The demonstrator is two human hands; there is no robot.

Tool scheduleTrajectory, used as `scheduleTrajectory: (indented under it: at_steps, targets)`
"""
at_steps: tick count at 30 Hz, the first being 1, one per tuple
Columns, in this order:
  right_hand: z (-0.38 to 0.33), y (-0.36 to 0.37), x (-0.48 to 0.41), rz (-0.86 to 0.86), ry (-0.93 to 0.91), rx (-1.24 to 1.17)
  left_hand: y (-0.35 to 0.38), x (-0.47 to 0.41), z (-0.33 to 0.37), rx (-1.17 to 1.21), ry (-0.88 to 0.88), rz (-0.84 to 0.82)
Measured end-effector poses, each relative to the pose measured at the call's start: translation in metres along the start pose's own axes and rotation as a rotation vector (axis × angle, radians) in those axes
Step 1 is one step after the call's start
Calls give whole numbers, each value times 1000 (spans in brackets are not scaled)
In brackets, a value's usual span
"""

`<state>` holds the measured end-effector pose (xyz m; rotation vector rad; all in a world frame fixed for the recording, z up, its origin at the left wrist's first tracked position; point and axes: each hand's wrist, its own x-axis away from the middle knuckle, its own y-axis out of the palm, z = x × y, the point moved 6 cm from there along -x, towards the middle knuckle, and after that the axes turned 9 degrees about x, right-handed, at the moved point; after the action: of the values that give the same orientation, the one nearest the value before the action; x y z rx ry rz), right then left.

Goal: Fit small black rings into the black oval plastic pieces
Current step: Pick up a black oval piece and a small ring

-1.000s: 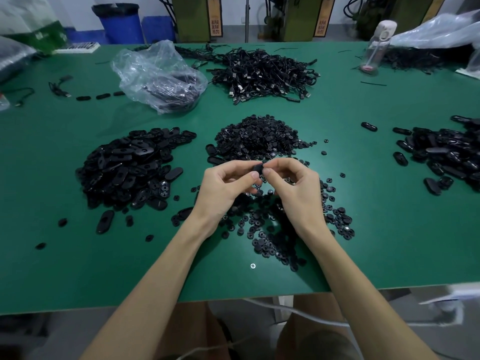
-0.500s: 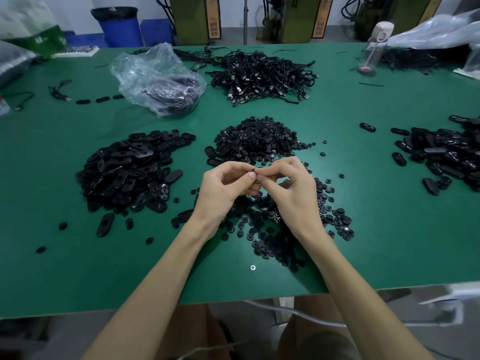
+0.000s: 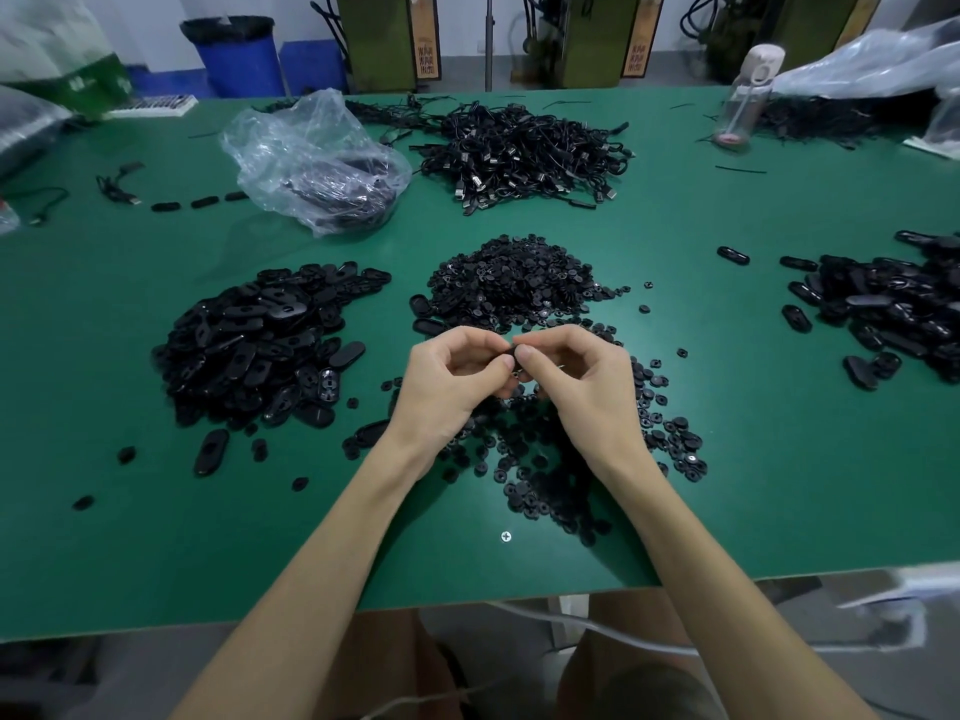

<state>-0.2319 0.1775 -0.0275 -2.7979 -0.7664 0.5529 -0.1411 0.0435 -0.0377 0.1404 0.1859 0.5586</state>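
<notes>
The left hand (image 3: 452, 376) and right hand (image 3: 582, 387) meet above the middle of the green desk (image 3: 156, 537), thumb and forefinger tips of both pinched on one small black piece (image 3: 511, 356) held between them, the other fingers curled beneath; whether a ring sits in it cannot be told. Loose rings (image 3: 545, 470) lie scattered under and around the hands, spreading toward 5 o'clock, and the heaped ring pile (image 3: 511, 283) lies just beyond the hands at 12 o'clock. The heap of black oval pieces (image 3: 260, 340) lies at 9 o'clock, with a few strays toward 8 o'clock; a second heap of ovals (image 3: 893, 314) lies at 3 o'clock, running to the right edge of the view. Bare green desk shows between the heaps and in a broad strip at 6 o'clock, up to the near edge that both forearms cross. A tangle of black cables (image 3: 524, 153) lies farther off at 12 o'clock. At 11 o'clock a crumpled clear plastic bag (image 3: 311, 163) holds dark parts, too blurred to name. At 1 o'clock a clear bottle (image 3: 748, 90) stands upright near the far edge. Beyond the desk at 11 o'clock stands a blue bin (image 3: 234, 54) with a black liner.
</notes>
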Motion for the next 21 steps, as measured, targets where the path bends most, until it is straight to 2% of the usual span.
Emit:
scheduleTrajectory:
  at_steps: [9,21]
  targets:
    - [-4,2,3,-7,-33,45,2,0,3,-88,11,63]
    - [-10,-2,7,65,-58,59,5,0,7,-136,96,28]
